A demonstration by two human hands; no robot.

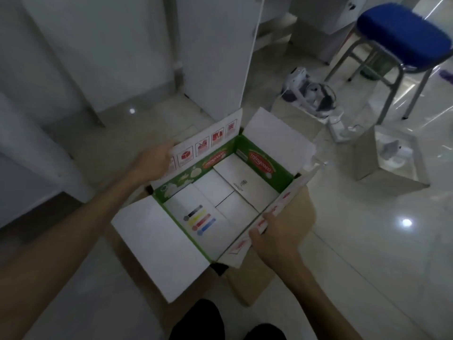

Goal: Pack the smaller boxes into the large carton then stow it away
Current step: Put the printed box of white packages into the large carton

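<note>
A large carton (263, 165) with green inner walls and white flaps stands open on the floor in front of me. Several white smaller boxes lie flat inside it; one (198, 217) carries black, yellow, red and blue stripes, another (245, 180) sits at the far end. My left hand (154, 163) grips the far-left flap (208, 141), the one with red pictograms. My right hand (277, 231) holds the near-right flap (282, 207) by its edge. The near-left flap (159, 241) and the far-right flap (277, 136) are folded outward.
A blue-seated stool (402, 38) stands at the back right. A small fan and white appliances (318, 99) lie on the floor behind the carton, beside a shiny metal bin (392, 158). White cabinet panels (98, 52) rise to the left. My knees (201, 320) are at the bottom.
</note>
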